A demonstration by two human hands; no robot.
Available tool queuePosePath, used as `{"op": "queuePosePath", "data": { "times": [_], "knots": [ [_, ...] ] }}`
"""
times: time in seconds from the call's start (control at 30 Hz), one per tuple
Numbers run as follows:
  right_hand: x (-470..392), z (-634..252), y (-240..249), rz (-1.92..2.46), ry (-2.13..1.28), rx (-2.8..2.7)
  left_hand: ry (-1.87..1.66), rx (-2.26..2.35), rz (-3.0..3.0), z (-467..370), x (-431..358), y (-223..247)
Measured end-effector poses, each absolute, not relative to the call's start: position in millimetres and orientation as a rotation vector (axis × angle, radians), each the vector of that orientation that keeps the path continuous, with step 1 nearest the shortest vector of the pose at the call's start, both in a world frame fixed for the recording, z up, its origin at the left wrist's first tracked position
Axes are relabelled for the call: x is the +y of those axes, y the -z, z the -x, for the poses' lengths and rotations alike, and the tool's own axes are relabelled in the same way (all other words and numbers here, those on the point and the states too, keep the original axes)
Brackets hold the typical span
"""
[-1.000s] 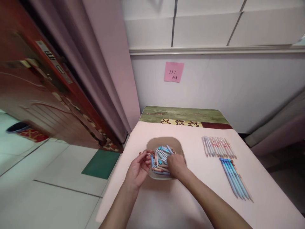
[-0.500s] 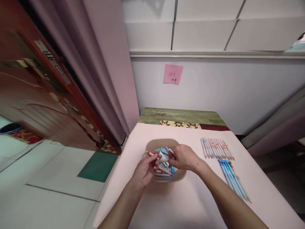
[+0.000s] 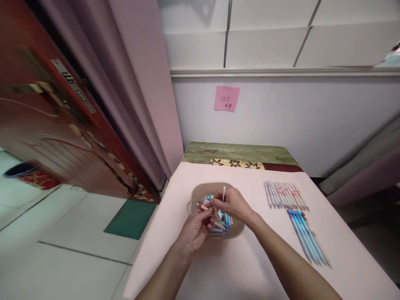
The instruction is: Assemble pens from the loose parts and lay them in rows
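Note:
A beige plastic tub (image 3: 200,189) on the table holds a jumble of blue, white, orange and grey pens and pen parts (image 3: 225,223). Above the tub, my left hand (image 3: 195,229) is closed, pinching an orange pen part with a brown end (image 3: 204,206). My right hand (image 3: 235,204) meets it there, its fingertips close to the left ones. A slim white pen part (image 3: 224,193) sticks up from the right hand's curled fingers. Whether the two fingertips grip the same piece is too small to tell.
To the right lie a row of pale, red-marked pens (image 3: 286,195) and, nearer me, a group of blue pens with an orange-topped one (image 3: 308,237). The table has a pale pink cover (image 3: 250,266). A wall with a pink note (image 3: 227,98) stands behind; a brown door (image 3: 78,137) is left.
My right hand has moved left over the tub to meet my left fingers. The white part in it has turned from slanted to upright. The left hand has shifted slightly right and nearer me.

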State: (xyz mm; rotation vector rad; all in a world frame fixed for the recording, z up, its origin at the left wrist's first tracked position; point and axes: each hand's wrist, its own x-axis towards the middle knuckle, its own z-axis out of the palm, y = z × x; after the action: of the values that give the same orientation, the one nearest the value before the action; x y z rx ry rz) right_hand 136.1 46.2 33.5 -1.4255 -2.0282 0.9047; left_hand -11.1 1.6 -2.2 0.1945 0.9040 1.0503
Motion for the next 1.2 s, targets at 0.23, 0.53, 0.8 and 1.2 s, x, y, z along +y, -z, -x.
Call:
{"op": "queuePosePath", "data": {
  "times": [0.23, 0.53, 0.8, 1.2],
  "knots": [
    [44.7, -137.0, -25.0, 1.395, -1.077, -1.816, -1.039, 0.932, -0.193, 9.5, 0.4, -3.9],
    [41.0, -137.9, -26.4, 1.441, -1.035, -1.844, -0.945, 0.957, -0.080, 13.5, 1.5, 1.9],
    [34.2, -139.3, -37.5, 1.327, -0.995, -1.615, -1.007, 0.984, -0.074, 13.1, -0.5, -2.3],
    [19.8, -133.4, -5.5, 1.183, -1.161, -1.289, -1.097, 0.829, 0.099, 15.0, 3.1, -8.0]
  ]
}}
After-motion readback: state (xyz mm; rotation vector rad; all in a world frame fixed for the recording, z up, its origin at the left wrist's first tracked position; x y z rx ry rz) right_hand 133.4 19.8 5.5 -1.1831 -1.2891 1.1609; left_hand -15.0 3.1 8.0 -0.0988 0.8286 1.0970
